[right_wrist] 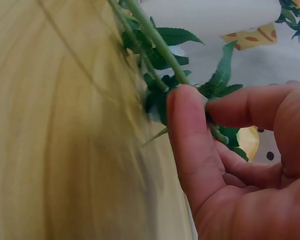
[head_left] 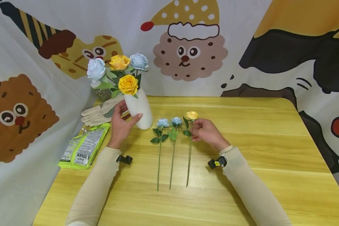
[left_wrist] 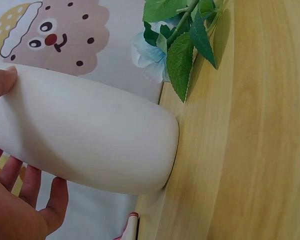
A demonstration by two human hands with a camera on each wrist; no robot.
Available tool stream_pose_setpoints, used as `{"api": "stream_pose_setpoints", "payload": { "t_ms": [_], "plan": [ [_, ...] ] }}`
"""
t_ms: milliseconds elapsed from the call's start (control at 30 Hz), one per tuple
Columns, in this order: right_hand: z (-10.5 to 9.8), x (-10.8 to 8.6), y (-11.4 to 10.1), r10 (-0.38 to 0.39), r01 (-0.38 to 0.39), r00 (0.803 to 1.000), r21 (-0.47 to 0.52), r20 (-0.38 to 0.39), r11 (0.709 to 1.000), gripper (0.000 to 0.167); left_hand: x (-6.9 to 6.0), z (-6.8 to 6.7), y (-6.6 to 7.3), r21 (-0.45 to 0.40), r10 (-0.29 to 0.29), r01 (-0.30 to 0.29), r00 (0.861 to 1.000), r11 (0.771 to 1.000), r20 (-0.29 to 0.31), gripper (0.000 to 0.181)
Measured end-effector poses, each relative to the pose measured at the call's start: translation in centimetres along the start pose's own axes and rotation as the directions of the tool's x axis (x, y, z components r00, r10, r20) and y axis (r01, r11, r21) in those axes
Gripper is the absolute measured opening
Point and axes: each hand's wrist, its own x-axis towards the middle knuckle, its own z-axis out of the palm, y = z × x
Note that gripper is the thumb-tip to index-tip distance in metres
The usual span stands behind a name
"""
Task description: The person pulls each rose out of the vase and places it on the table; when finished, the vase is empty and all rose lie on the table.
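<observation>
A white vase (head_left: pixel 139 110) stands on the table at centre left, holding yellow roses (head_left: pixel 128 84) and pale blue roses (head_left: pixel 96 69). My left hand (head_left: pixel 122 125) grips the vase's side, thumb in front and fingers behind; the left wrist view shows its smooth white body (left_wrist: pixel 100 130). My right hand (head_left: pixel 207 133) pinches the stem of a single yellow rose (head_left: pixel 192 115) just below the bloom. In the right wrist view the green stem (right_wrist: pixel 157 42) passes between thumb and fingers. Two blue roses (head_left: pixel 163 122) (head_left: pixel 176 121) lie to its left, stems toward me.
A green and grey packet (head_left: pixel 83 147) lies at the table's left edge. Pale gloves (head_left: pixel 97 114) and a small jar (head_left: pixel 103 93) sit behind it, left of the vase. A cartoon-printed cloth (head_left: pixel 186 88) hangs behind the wooden table (head_left: pixel 257 131).
</observation>
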Motion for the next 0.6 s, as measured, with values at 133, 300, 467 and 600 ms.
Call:
{"api": "stream_pose_setpoints", "payload": {
  "t_ms": [133,300,467,600],
  "plan": [
    [0.1,0.1,0.7,0.034,-0.034,0.999,-0.027,0.027,0.999,0.047,0.0,0.0,0.1,0.0,0.002,-0.002,1.0,1.0,0.001,0.073],
    [0.4,0.1,0.9,0.043,-0.04,0.998,-0.072,0.039,0.997,0.046,0.1,0.2,0.2,0.0,0.006,-0.006,1.0,1.0,0.003,0.075],
    [0.9,0.2,1.0,0.051,-0.047,0.998,-0.129,0.033,0.991,0.036,-0.1,0.2,0.2,0.001,0.009,-0.009,1.0,1.0,0.002,0.073],
    [1.1,0.3,1.1,0.054,-0.05,0.998,-0.165,0.02,0.985,0.029,-0.1,0.1,0.2,-0.002,0.011,-0.011,1.0,1.0,-0.001,0.071]
  ]
}}
